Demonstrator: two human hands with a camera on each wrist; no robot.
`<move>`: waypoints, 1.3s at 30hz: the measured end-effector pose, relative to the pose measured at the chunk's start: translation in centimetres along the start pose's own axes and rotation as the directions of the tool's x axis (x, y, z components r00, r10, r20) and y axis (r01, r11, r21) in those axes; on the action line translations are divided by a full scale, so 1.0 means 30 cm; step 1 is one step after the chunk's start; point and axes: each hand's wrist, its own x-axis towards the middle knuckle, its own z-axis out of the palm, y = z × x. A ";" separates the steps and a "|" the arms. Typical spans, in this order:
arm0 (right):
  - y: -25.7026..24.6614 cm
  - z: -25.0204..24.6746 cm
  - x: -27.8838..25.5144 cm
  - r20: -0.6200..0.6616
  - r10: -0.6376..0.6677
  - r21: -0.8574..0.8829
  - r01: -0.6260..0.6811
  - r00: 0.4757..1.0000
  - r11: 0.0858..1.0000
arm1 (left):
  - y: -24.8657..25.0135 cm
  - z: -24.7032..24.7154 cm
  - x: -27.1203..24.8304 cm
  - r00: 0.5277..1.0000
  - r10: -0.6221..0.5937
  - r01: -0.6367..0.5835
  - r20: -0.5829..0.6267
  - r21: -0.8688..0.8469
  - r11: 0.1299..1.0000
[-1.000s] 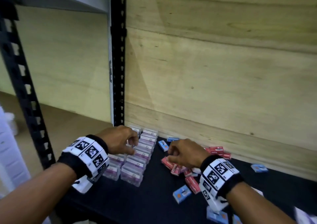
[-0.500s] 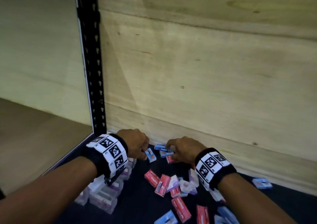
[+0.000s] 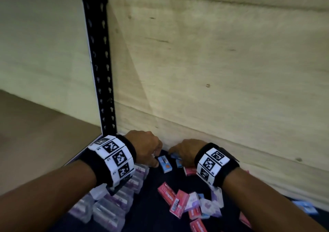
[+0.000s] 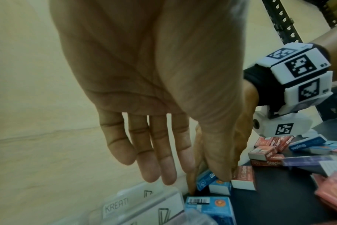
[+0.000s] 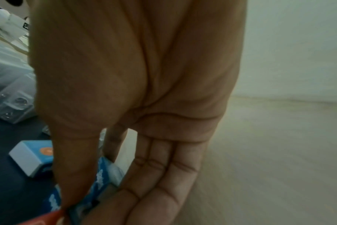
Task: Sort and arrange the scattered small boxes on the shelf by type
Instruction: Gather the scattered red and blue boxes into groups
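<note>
Seen from above the hands: a dark shelf (image 3: pixel 147 219) backed by a pale wooden panel (image 3: pixel 222 68), with a black slotted upright (image 3: pixel 99 59) at the rear left corner. Along the left edge, neat rows of clear plastic cases (image 3: pixel 110 205). Toward the middle and right, a loose scatter of red boxes (image 3: pixel 167 194), blue boxes and pale ones. At the rear edge, close to the panel, the left hand (image 3: pixel 144 146) with fingers relaxed and apart, gripping nothing, fingertips just beside one blue box (image 3: pixel 165 164) lying flat. Next to it, the right hand (image 3: pixel 185 151), thumb and forefinger pinched on another blue box (image 5: pixel 98 179), blurred in the wrist view, with a red one touching below. Likely step: gathering the blue boxes from the pile into a group of their own by the rear edge. Next move probably calls for setting the pinched box down square against the flat one, long sides touching, without nudging the clear cases or dragging the red neighbour along.
</note>
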 end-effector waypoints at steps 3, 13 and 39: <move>0.019 0.011 -0.034 -0.016 0.012 0.022 -0.011 1.000 1.000 | 0.026 0.000 0.017 1.000 0.011 -0.011 -0.004 0.036 0.999; 0.128 0.054 -0.291 -0.159 0.066 0.171 -0.038 0.985 0.985 | 0.143 -0.010 0.131 0.994 0.002 -0.030 0.110 0.256 0.966; 0.269 0.152 -0.684 -0.120 0.317 0.272 -0.276 0.941 0.922 | 0.423 -0.110 0.091 0.963 0.269 -0.267 0.024 -0.047 0.962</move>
